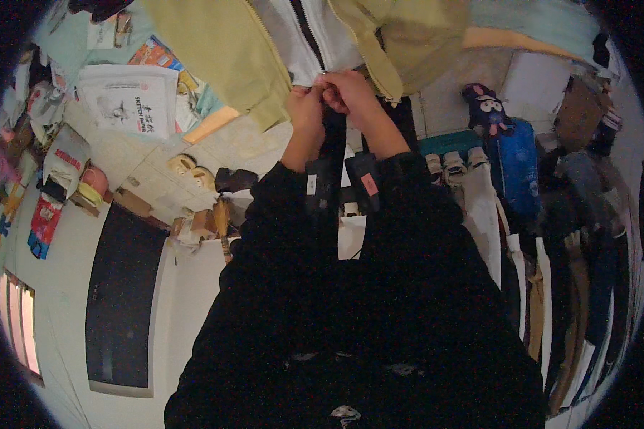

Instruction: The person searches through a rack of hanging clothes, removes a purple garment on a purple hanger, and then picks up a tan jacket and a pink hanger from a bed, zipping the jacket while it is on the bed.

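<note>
A yellow-green jacket [209, 48] lies spread at the top of the view, its front parted by two zipper edges. Between them shows a pale grey-white inner layer [349, 40] with its own zipper, partly undone, a dark gap narrowing toward the hem. My left hand [306, 107] pinches the hem at the lower end of that zipper. Against it, my right hand [348, 92] grips the same spot with bent fingers, close to what looks like the zipper slider [323, 74]. The fingers hide the zipper's bottom end.
A paper pad [126, 104] bearing print lies on the bed's edge at left. On the tiled floor are cream slippers [190, 170] and a dark shoe [236, 179]. At right stand a dark plush toy [488, 110], a blue container [518, 166] and several pale shoes [453, 162].
</note>
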A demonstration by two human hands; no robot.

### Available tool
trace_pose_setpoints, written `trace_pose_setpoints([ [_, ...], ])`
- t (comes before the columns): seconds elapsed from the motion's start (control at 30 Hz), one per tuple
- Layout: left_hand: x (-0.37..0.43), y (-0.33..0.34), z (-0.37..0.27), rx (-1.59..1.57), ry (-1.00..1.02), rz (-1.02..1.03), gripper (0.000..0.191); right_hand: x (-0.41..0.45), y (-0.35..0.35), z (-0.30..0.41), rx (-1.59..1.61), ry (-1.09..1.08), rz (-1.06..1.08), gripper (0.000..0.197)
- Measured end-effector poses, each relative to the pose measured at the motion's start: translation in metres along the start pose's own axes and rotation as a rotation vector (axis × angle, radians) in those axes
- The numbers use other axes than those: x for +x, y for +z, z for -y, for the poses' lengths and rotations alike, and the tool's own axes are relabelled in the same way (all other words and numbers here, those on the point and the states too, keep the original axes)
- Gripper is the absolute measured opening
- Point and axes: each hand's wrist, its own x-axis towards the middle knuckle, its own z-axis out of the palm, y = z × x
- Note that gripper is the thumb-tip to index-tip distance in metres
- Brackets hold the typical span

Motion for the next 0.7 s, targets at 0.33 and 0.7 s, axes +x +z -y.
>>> trace_pose_setpoints([
  [0.33, -0.038, 0.007, -0.016, 0.789, 0.095, -0.209, 0.012, 0.016, 0.012, 0.040, 0.382, 0.020, -0.031, 0.017],
  [0.7, -0.096, -0.127, 0.054, 0.941, -0.142, -0.164, 0.017, 0.040, 0.019, 0.151, 0.454, -0.184, 0.046, 0.013],
])
